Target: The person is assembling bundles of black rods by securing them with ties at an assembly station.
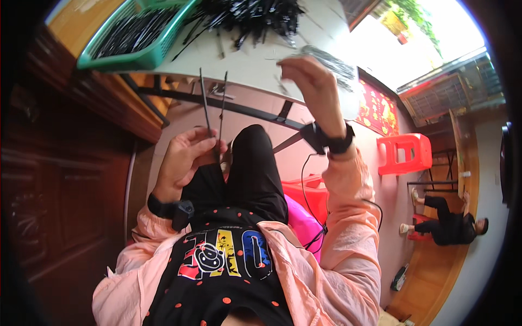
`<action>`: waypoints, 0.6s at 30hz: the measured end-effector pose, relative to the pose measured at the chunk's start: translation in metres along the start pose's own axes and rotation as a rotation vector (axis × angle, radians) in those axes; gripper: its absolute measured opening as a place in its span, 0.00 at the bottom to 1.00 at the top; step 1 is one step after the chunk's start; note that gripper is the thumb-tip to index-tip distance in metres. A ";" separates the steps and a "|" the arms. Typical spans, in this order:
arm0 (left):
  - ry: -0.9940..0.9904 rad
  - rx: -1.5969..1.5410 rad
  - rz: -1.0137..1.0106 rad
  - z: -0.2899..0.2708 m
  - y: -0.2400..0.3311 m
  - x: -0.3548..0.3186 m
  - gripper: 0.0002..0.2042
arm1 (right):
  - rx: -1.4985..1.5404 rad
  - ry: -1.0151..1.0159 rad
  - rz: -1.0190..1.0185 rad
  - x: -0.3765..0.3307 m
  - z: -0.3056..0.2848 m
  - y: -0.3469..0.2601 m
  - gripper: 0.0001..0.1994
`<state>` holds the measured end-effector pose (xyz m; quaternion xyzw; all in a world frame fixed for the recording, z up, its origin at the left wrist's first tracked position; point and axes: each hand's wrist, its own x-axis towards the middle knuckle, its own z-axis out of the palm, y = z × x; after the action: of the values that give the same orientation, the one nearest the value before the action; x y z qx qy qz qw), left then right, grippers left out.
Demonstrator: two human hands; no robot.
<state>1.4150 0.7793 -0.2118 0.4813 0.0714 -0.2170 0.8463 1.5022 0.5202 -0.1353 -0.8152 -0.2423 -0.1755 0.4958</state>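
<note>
My left hand (187, 155) is closed, with thumb and fingers pinching two thin black sticks (205, 103). The sticks point up and away from me, spread apart at their far ends, above my lap. My right hand (312, 79) is raised over the table's front edge, its fingers bent and pressed together. Anything between those fingertips is too small or blurred to make out. Just behind that hand lies a spread of thin silvery wires (338, 66) on the white table (239, 68).
A green basket (157, 58) of black strips stands at the table's left. Beside it lies a heap of shiny black strips (250, 19). Dark table legs (285, 111) stand in front of me. A red stool (405, 154) and a seated person (448, 220) are at the right.
</note>
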 end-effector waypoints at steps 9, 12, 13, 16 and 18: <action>0.001 -0.109 -0.064 0.005 0.009 -0.001 0.09 | 0.421 -0.316 0.392 -0.089 0.055 -0.020 0.06; -0.003 -0.110 -0.060 0.004 0.007 0.000 0.09 | 0.479 -0.313 0.601 -0.099 0.060 -0.017 0.05; 0.000 -0.108 -0.064 0.004 0.006 0.000 0.09 | 0.483 -0.313 0.605 -0.102 0.062 -0.016 0.05; 0.008 -0.110 -0.047 0.007 0.005 -0.001 0.08 | 0.521 -0.346 0.572 -0.107 0.065 -0.013 0.05; -0.001 -0.105 -0.055 0.009 0.004 0.000 0.08 | 0.574 -0.355 0.597 -0.108 0.065 -0.011 0.05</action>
<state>1.4162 0.7735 -0.2039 0.4341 0.0953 -0.2363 0.8641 1.4101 0.5586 -0.2129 -0.6964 -0.1167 0.1923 0.6815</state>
